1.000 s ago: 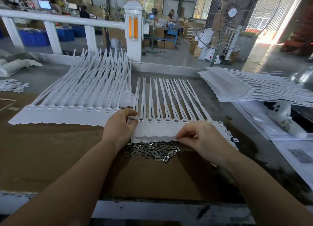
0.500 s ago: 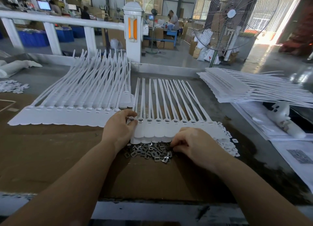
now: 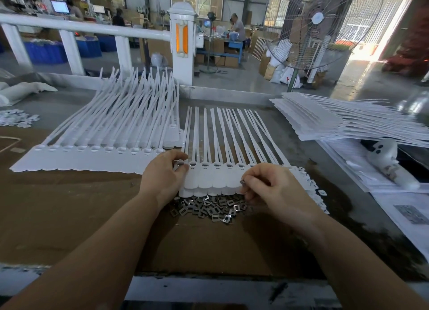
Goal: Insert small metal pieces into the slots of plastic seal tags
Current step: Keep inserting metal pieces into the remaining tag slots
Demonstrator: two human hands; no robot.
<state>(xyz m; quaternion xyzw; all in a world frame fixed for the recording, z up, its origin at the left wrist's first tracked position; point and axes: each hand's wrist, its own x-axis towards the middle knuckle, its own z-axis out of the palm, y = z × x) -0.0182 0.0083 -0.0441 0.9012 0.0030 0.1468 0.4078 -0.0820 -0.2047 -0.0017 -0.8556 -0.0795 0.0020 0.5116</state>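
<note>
We saw a strip of white plastic seal tags point(image 3: 216, 179) lying in the middle of the frame on the counter point(image 3: 69, 217), their flat heads toward us and their long tails fanned away toward the top of the frame. Several slots along the strip already showed a glint of metal. Just below the tag heads, at lower centre, a loose pile of small metal pieces point(image 3: 209, 208) sat on the brown cardboard covering the counter.

Our left hand point(image 3: 162, 177) rested at the left end of the strip, its fingers point(image 3: 180, 157) curled over the edge, with a metal piece pinched between thumb and fingertips right beside the first slot. Our right hand point(image 3: 276, 189) was right of centre, hovering over the right part of the strip, thumb and forefinger pinching one small metal piece point(image 3: 242, 182) just above the tag heads; the other fingers were curled under.

At centre left a larger stack of tag strips point(image 3: 111, 145) lay with tails curving upward, and at the right edge another stack point(image 3: 348, 121) was laid flat. Small white scraps point(image 3: 313, 191) were scattered beside the right hand. A white bottle point(image 3: 390, 161) lay on printed sheets at the right. Beyond the counter stood a white railing point(image 3: 76, 29) and a large fan point(image 3: 315, 24) at upper right.
</note>
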